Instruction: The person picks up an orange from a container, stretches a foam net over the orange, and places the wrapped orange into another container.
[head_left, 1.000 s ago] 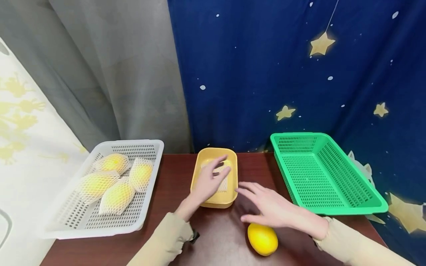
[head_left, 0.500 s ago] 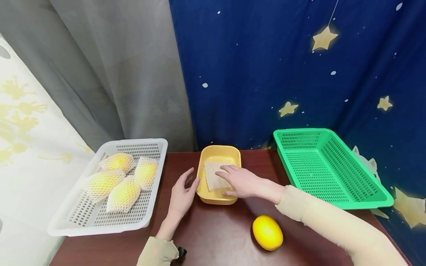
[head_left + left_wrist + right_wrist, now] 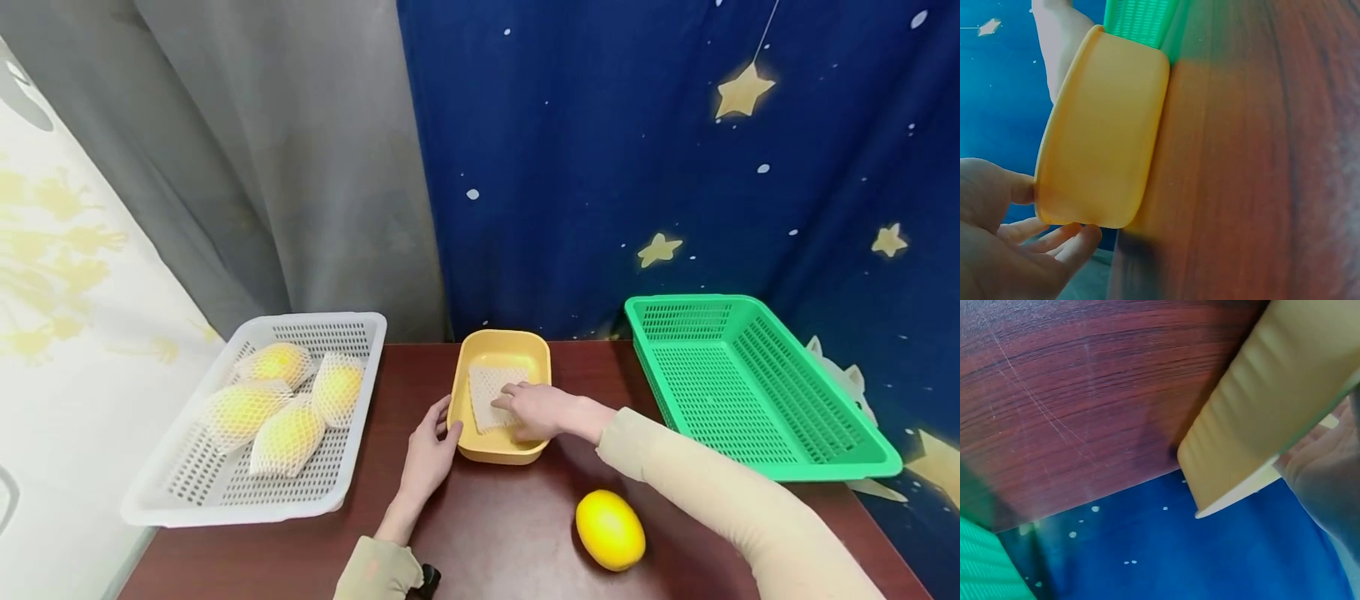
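A yellow plastic container (image 3: 498, 454) stands in the middle of the table, with a flat white foam net sleeve (image 3: 487, 404) lying inside it. My left hand (image 3: 431, 454) is at the container's left side: in the left wrist view its thumb is at the rim and its fingers lie against the outer wall. From the right, my right hand (image 3: 536, 412) reaches into the container, bent fingertips over the net sleeve and thumb spread apart from them. The container's wall hides most of that hand in the right wrist view. A bare yellow mango-like fruit (image 3: 611, 530) lies nearer on the table.
At the left, a white perforated basket (image 3: 247, 512) holds several yellow fruits (image 3: 288, 437) in foam nets. A green perforated basket (image 3: 727, 400) stands at the right. Grey and blue curtains hang behind the dark red table (image 3: 517, 533).
My left hand has moved out of the container to its left side and now touches it. My right hand has gone from near the fruit into the container, lower over the net sleeve.
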`<state>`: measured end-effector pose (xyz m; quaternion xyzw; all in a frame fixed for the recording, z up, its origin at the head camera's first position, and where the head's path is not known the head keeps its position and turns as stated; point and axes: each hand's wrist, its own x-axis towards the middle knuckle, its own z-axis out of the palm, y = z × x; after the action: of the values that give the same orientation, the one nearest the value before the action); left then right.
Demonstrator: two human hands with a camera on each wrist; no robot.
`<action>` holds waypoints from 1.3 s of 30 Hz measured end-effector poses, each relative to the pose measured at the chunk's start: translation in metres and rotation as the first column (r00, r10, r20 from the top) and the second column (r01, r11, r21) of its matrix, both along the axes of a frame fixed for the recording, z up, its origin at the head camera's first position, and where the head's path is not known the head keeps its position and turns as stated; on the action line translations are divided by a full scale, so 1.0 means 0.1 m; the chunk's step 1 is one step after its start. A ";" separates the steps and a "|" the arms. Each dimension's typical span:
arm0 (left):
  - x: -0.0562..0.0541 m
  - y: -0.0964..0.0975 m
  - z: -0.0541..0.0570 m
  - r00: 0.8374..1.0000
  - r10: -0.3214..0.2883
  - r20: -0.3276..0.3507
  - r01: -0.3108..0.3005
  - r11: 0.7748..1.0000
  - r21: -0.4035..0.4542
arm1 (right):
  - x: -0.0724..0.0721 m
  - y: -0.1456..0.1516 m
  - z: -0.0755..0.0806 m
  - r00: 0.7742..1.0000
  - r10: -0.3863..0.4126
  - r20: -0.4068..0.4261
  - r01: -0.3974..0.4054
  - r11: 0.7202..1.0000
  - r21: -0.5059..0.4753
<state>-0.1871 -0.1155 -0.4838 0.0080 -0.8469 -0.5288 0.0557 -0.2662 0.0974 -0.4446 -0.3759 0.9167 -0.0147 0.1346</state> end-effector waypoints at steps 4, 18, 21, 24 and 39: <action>0.04 0.03 -0.04 1.000 0.012 0.008 -0.012 1.000 0.021 | -0.01 0.00 -0.06 1.000 0.001 0.015 -0.001 1.000 -0.002; 0.11 0.10 -0.06 0.999 0.040 0.033 -0.043 0.994 0.098 | -0.02 0.01 -0.18 0.981 0.077 -0.175 -0.094 0.991 -0.093; 0.10 0.11 -0.07 0.999 0.044 0.030 -0.047 0.994 0.100 | -0.06 0.04 -0.15 0.975 0.076 -0.208 -0.104 0.986 -0.127; 0.09 0.10 -0.06 0.999 0.036 0.028 -0.039 0.994 0.102 | -0.09 0.07 -0.08 0.982 0.014 -0.188 -0.057 0.972 -0.230; 0.18 0.06 0.37 0.993 0.069 -0.097 -0.060 0.994 0.091 | 0.29 0.37 0.63 0.951 -0.197 0.238 0.309 0.619 -0.722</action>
<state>-0.1688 -0.1090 -0.4466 0.0113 -0.8181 -0.5634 0.1145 -0.2372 0.1346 -0.3821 -0.2626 0.8603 -0.4362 0.0259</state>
